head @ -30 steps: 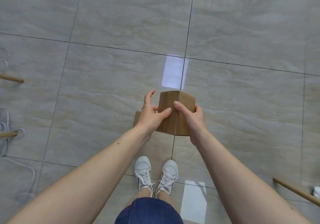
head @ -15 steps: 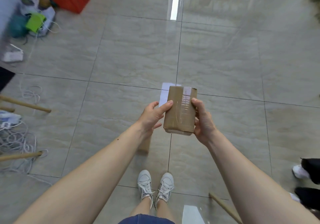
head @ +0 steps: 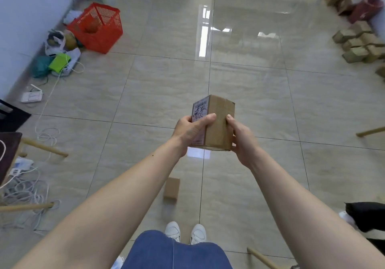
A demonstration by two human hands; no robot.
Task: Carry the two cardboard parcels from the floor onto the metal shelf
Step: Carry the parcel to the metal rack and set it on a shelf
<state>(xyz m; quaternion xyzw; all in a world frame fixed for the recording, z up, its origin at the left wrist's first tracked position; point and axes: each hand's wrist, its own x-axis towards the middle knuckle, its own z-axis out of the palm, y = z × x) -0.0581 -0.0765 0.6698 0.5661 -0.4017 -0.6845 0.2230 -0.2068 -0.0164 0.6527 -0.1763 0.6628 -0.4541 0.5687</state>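
Observation:
I hold a brown cardboard parcel (head: pixel 218 123) with a printed label on its left face, well above the tiled floor at mid-frame. My left hand (head: pixel 190 130) grips its left side, thumb across the label. My right hand (head: pixel 241 137) grips its right side. A second, smaller cardboard parcel (head: pixel 171 189) lies on the floor below my left forearm, just ahead of my white shoes. No metal shelf is in view.
A red plastic basket (head: pixel 98 30) and bags sit by the left wall. White cables (head: pixel 27 191) and wooden furniture legs (head: pixel 43 148) lie at left. Stacked cardboard boxes (head: pixel 358 42) stand at far right. Another person's dark shoe (head: pixel 366 215) is at lower right.
I have lifted the parcel off the floor with both hands and my view has tilted up from the floor toward the room. The second parcel stays on the floor.

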